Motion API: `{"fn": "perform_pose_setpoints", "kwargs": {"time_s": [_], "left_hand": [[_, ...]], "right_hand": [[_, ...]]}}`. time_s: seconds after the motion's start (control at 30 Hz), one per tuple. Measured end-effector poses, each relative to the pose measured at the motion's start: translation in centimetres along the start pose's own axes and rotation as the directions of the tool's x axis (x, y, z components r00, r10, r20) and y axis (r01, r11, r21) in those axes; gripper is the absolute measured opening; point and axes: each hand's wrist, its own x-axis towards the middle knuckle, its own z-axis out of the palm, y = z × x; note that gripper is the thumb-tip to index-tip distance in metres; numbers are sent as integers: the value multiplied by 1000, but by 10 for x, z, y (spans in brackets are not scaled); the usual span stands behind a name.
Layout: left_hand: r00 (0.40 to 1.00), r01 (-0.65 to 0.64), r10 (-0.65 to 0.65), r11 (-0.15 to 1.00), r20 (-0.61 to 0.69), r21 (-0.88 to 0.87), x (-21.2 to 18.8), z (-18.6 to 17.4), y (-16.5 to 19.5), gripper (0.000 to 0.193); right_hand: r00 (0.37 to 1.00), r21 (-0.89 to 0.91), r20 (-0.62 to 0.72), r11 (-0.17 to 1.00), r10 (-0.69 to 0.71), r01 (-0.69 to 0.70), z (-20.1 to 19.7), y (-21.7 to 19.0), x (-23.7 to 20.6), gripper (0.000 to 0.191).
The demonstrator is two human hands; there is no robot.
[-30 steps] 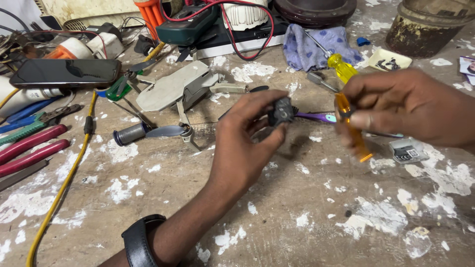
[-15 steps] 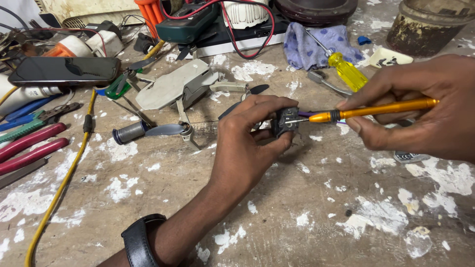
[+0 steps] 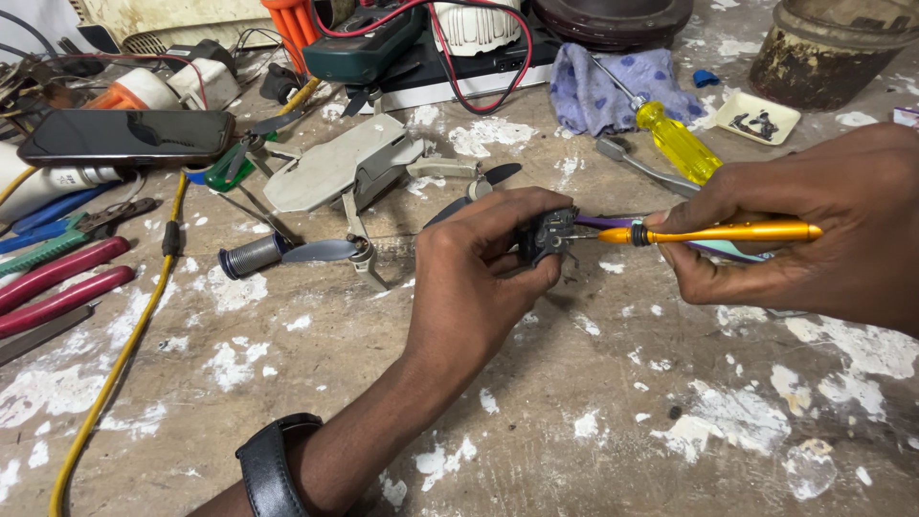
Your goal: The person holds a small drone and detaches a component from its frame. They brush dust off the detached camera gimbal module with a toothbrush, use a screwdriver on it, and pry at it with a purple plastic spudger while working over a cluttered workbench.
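Wooden workbench (image 3: pixel 593 421), spotted with white paint, carries a rusty round pot (image 3: pixel 828 53) whose inside is not visible, and a small cream tray (image 3: pixel 758 117) with dark small parts in it. Left hand (image 3: pixel 479 278) is closed around a small black component (image 3: pixel 546 235) above the bench middle. Right hand (image 3: pixel 814 230) grips an orange screwdriver (image 3: pixel 713 232) with its tip touching this component.

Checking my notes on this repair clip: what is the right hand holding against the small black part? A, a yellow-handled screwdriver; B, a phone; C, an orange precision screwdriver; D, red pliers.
C: the right hand grips a slim orange screwdriver, its tip at the black part pinched in the left hand.
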Motion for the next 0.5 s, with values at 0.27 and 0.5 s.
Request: {"fn": "perform_pose_setpoints", "kwargs": {"time_s": [0.27,0.5], "left_hand": [[1000,21,-21,1000,-5,2,1,0,-3,46],[1000,23,-23,998,1,50,0,0,-2,46]], "right_hand": [[998,58,-48,998,-33,36,6,1,-2,29],[994,39,-72,996,-83,86,7,1,0,29]]}}
